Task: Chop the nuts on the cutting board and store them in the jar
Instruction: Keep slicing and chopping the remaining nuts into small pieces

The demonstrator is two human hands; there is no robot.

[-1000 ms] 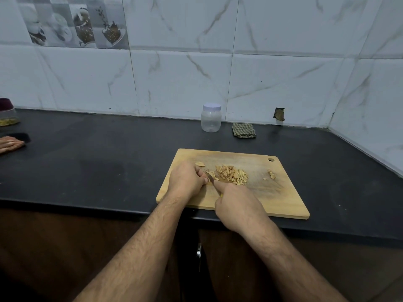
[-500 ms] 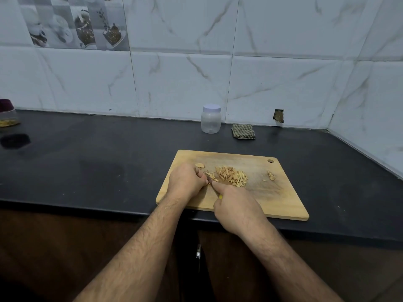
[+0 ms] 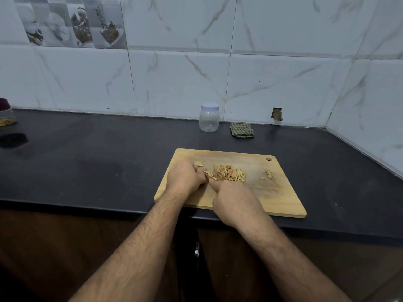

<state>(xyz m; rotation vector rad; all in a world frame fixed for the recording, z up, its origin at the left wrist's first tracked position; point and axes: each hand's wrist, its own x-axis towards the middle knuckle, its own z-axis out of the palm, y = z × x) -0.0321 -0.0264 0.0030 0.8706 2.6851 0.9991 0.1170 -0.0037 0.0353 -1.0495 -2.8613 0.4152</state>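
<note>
- Head view showed a heap of pale tan, sliver-cut nuts (image 3: 229, 175) in the middle of a rectangular light wooden cutting board (image 3: 281, 199), with a few uncut pieces near the board's far right and one by its far left.
- Left hand (image 3: 185, 178) was curled, pinching a nut piece at the heap's left edge.
- Right hand (image 3: 234, 200) was clenched round a small knife (image 3: 206, 178); only a dark bit of blade showed between the hands.
- Compared with a second ago, the hands and heap had barely shifted, so chopping seemed ongoing, storing not begun.
- Clear plastic jar with a pale lilac lid (image 3: 209, 117) stood closed and apparently empty near the wall, well apart from the board.
- Folded checked cloth (image 3: 242, 130) lay just beside the jar on the matte black stone counter (image 3: 98, 162), below glossy white marble-veined tiles.
</note>
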